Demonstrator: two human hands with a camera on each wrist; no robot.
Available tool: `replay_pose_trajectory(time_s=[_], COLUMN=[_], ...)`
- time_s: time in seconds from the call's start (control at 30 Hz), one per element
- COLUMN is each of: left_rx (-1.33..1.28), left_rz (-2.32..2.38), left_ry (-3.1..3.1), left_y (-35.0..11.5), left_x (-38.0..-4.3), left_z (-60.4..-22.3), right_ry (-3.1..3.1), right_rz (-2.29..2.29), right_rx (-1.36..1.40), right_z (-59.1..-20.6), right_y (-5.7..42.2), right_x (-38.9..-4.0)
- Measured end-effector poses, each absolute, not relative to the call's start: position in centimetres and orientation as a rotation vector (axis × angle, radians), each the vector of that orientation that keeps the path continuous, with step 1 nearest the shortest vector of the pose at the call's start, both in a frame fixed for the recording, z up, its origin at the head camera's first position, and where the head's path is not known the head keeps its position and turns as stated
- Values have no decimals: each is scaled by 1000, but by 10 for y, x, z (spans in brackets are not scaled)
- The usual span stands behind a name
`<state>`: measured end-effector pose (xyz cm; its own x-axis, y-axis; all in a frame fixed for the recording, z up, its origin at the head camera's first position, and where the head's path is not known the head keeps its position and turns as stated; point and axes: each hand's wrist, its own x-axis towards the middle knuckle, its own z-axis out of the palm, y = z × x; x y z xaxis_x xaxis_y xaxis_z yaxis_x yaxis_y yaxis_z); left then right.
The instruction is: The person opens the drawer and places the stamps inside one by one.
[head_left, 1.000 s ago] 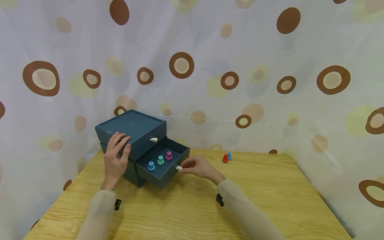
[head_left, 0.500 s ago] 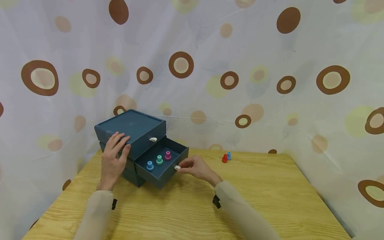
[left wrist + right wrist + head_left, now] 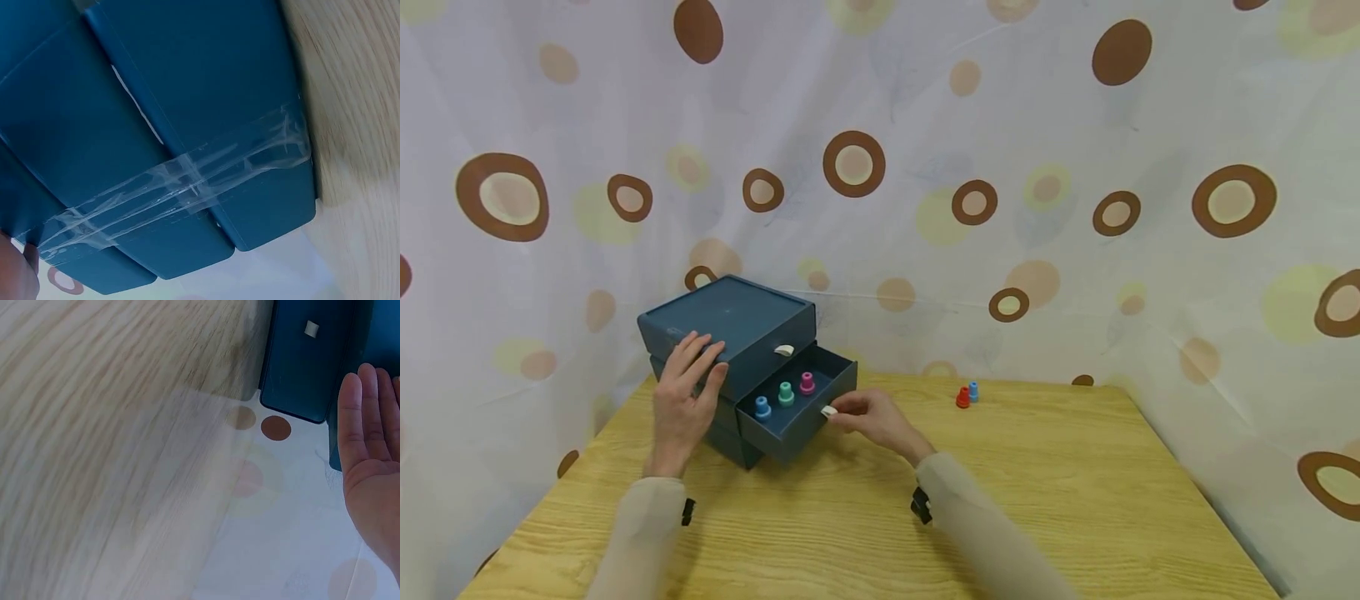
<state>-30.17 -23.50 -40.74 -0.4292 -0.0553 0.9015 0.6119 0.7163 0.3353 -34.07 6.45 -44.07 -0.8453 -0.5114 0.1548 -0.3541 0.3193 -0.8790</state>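
**Drawer further in, but not yet closed**

Compared with one second ago, a clear move inward of the middle drawer (image 3: 801, 434), carrying along the blue peg (image 3: 762, 408), the green peg (image 3: 786, 394) and the pink peg (image 3: 807, 383), all upright inside. With it, a same move of the right hand (image 3: 876, 421), thumb and forefinger clamped on the white tab (image 3: 828, 411) at the drawer front. No visible change for the left hand (image 3: 683, 400), laid over the edge of the top box (image 3: 730, 312), fingers a little apart, thumb spread away. No change either for the red peg (image 3: 963, 397) and the second blue peg (image 3: 973, 390), close together on the worktop (image 3: 1037, 500), well apart from the drawer. Judging by this, an inward push, probably steadied from the left, only partly done.

As for materials, smooth dark blue boxes, probably plastic, with rounded corners; along their side, a band of clear tape (image 3: 237, 162), wrinkled and shiny. Pegs with wide round base and narrower neck. For the tab, a small pale strip, perhaps of cloth. Below, yellowish wood grain; behind, a pale sheet (image 3: 910, 100) with brown rings and soft creases.
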Motion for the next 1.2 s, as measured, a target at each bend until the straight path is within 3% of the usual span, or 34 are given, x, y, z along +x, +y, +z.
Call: replay_pose_trajectory(time_s=[0.3,0.67,1.2], left_rx=[-433,-223,-252], left_rz=[-1066,-1498,-1470], left_ry=[-1835,-1991,-2012], left_y=[-232,-236,-246], left_x=[-298,-279,-286], left_z=[-401,-372,-377], right_ry=[2366,2329,2254], right_rz=[-1671,-1798,-1750], right_rx=[-725,-709,-676], right_z=[-438,-441,-431], right_y=[42,20,-1], right_x=[-346,-345,-343])
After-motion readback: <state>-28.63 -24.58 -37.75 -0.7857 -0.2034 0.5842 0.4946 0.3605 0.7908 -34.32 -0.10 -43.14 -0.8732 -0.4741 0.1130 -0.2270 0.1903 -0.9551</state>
